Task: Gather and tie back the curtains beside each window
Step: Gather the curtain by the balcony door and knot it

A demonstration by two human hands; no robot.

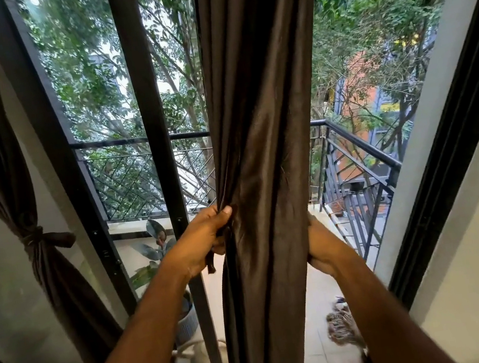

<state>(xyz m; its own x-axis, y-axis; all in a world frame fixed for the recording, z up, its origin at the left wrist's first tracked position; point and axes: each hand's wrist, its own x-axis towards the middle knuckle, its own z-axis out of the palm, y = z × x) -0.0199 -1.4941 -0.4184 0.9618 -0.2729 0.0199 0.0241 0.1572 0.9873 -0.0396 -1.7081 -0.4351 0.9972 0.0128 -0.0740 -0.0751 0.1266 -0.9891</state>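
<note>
Hanging down the middle of the view, the brown curtain (256,116) falls in front of the balcony door (145,102), with glass and the balcony railing (361,150) showing on both sides of it. At the far left, 1 tied curtain (4,154) is already cinched at the waist by its tie-back (38,239), so by my reckoning that side is done and this second panel is the one in hand.

The step looks like gathering: both hands squeeze the cloth into a bunch at about waist height. The left hand (206,239) curls round the left edge, thumb pressed on the front folds, and a short dark strip hangs below its fingers, perhaps the tie, though I cannot tell. The right hand (322,246) wraps the right edge from behind; its fingertips are hidden by the fabric, but the grip reads as closed on the cloth.

Next, I judge, the bunch needs drawing to 1 side and holding with 1 hand while the other passes a tie around it.
</note>
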